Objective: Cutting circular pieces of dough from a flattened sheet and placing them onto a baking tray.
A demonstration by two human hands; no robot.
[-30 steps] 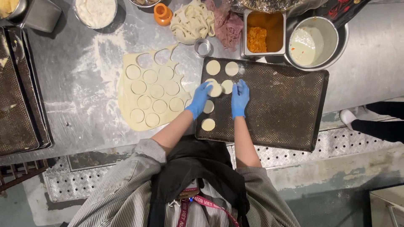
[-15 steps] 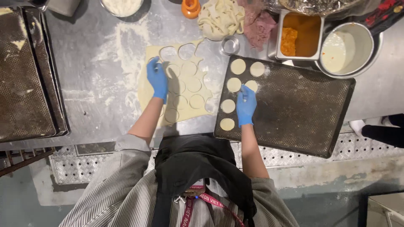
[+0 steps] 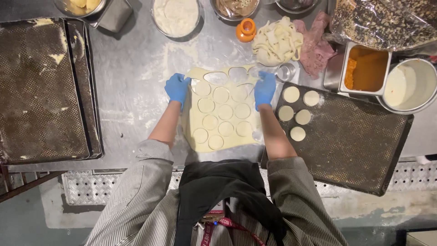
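Dough sheet (image 3: 223, 114) between both hands' fingers (image 3: 178, 89).

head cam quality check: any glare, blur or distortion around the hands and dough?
Head view: even overhead light, soft glare on the steel table near the flour patch; left hand and right hand fairly sharp at the dough sheet, no clear motion blur; slight wide-angle bending at the edges, seen in the dark baking tray; shadows faint.

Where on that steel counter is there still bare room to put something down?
Bare steel lies between the dark trays on the left and the dough sheet, beside the left hand. The baking tray is bare right of its five dough rounds. The counter's far edge is crowded with bowls.
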